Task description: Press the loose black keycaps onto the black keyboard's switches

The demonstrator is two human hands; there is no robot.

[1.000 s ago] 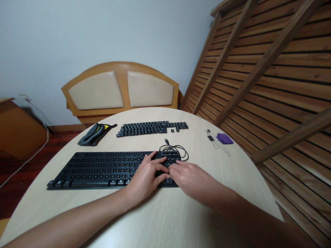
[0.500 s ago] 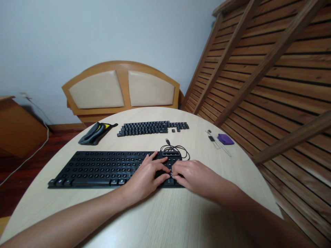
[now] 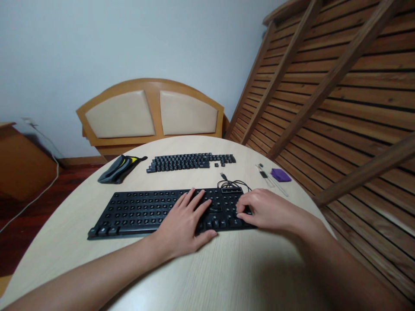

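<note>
A black keyboard (image 3: 136, 207) lies on the round table, most of its key positions stripped of their caps. The long space bar and several bottom-row keys are still in place. My left hand (image 3: 184, 220) rests palm down across its middle-right part, fingers spread and thumb over the front edge. At the number pad, my right hand (image 3: 264, 209) is curled in a pinch. Whatever sits between its fingertips is hidden. Behind the keyboard, removed keycaps (image 3: 178, 162) stand in rows, with a loose keycap (image 3: 216, 165) just to their right front.
The keyboard's coiled USB cable (image 3: 231, 183) lies behind its right end. A grey, black and yellow pouch (image 3: 119, 169) is at the left back. On the right are a wire tool (image 3: 268, 178) and a folded purple cloth (image 3: 280, 175). A wooden slatted frame (image 3: 340, 99) leans beyond the table.
The keyboard has slid to the right, its cable shifting with it. My left hand has flattened and spread out over it. My right hand has moved right, still pinched.
</note>
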